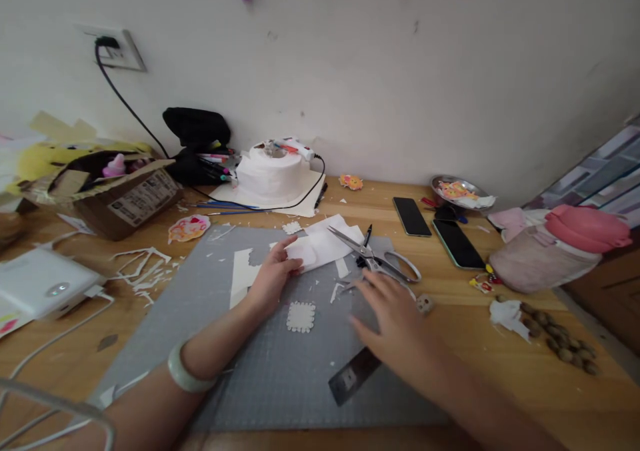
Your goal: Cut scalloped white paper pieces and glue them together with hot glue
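My left hand [274, 279], with a pale bangle [187, 369] on its wrist, pinches a small white paper card [304, 253] with rounded corners. Larger white paper [336, 239] lies just behind it. My right hand [393, 314], a little blurred, is over the right part of the grey cutting mat [260, 387] with thumb and fingers apart. Just beyond its fingertips lie silver-handled scissors [369, 257] and a black pen [368, 235]. A scalloped white square [301, 317] rests on the mat between my hands. A dark metal ruler [353, 376] is partly under my right hand.
Paper scraps [143, 267] litter the left side near a white power bank [47, 283] and a cardboard box [120, 194]. A tissue roll [273, 174] with a glue gun [295, 147] stands behind. Two phones [411, 216], a metal bowl [483, 201] and a pink-lidded bottle [555, 251] occupy the right.
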`<state>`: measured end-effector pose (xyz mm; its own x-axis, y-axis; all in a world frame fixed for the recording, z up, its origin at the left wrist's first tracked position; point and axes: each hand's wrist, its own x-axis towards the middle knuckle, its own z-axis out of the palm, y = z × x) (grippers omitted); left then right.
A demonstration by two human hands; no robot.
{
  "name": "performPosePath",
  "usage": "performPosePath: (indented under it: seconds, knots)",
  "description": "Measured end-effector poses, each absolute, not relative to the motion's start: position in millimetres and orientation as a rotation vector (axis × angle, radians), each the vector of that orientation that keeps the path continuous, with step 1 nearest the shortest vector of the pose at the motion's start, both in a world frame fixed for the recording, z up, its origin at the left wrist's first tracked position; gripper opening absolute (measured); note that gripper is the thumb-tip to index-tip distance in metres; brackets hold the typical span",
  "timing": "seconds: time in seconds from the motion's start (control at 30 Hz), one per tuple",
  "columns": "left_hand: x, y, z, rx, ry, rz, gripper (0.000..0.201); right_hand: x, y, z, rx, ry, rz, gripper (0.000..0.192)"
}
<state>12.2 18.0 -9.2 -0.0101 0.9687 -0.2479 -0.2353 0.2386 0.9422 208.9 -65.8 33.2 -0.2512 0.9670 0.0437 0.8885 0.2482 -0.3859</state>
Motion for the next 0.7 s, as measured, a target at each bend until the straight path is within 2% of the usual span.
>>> performPosePath:
  seconds: [0.1, 0.23, 0.33, 0.47, 0.63, 0.7]
  knots:
    - [13, 19, -10, 0.845, 1.175, 1.143, 0.064, 175, -53, 29, -1.572, -2.475, 0.475, 0.033]
    - [12, 21, -11, 0.843, 1.165, 1.133, 0.062, 148, -34, 20, -1.535, -2.616, 0.498, 0.042]
    - [10, 22, -12, 0.861, 1.138, 1.12, 0.052, 143, -25, 15, -1.528, -2.627, 0.594, 0.043]
    - [10, 24, -15, 0.896, 1.094, 1.101, 0.03, 144, -19, 13, -1.516, -2.568, 0.731, 0.033]
    - [13, 22, -16, 0.933, 1.063, 1.046, 0.025, 145, -21, 10, -1.533, -2.468, 0.806, 0.012]
    - [14, 20, -14, 0.949, 1.065, 1.022, 0.023, 146, -21, 11, -1.527, -2.419, 0.875, 0.01]
